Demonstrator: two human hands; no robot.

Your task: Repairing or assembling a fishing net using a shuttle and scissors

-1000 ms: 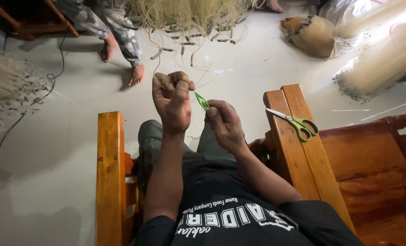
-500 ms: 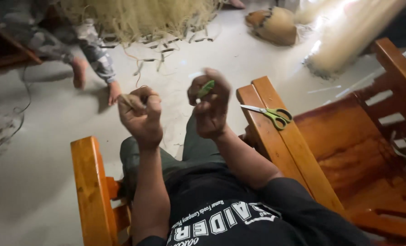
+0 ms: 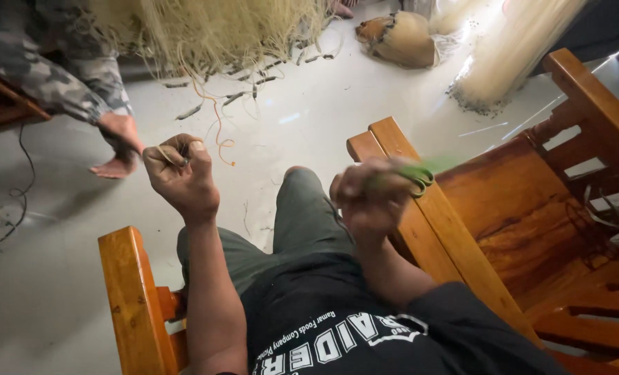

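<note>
- The left hand (image 3: 182, 175) is clenched on a thin pale line (image 3: 167, 154), raised over the left knee; keeping that pinch tight would hold the strand taut.
- The right hand (image 3: 368, 198), blurred, closes around green-handled scissors (image 3: 415, 175) at the wooden armrest (image 3: 455, 250); blades are best brought square to the line.
- Counted: one pair of scissors, two armrests, one heap of pale netting (image 3: 205, 31), one tan sack (image 3: 396, 38), another person's bare foot (image 3: 115, 167).
</note>
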